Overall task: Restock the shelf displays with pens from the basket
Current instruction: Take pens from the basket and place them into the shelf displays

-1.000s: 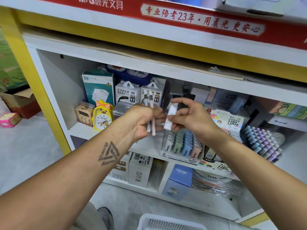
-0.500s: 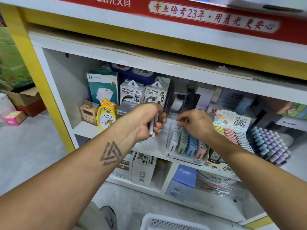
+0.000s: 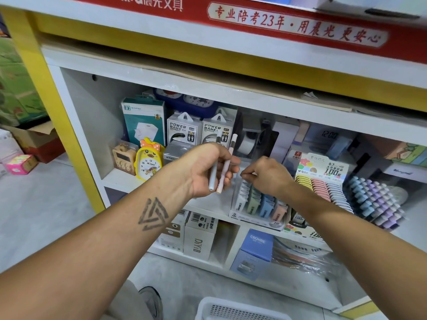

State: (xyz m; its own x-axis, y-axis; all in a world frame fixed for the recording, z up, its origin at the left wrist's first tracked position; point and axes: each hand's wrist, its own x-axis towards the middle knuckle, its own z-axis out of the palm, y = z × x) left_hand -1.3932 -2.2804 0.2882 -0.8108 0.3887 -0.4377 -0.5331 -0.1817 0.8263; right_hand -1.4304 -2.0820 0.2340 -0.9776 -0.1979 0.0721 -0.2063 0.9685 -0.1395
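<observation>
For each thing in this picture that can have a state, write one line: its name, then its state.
left hand: grips two pens, held in front of the shelf.
two pens: upright, slightly tilted, side by side in the left hand.
right hand: fingers pinched at the back of the display tray; what they hold cannot be told.
display tray: on the shelf, rows filled in four colours.
basket: on the floor below, contents out of view.
</observation>
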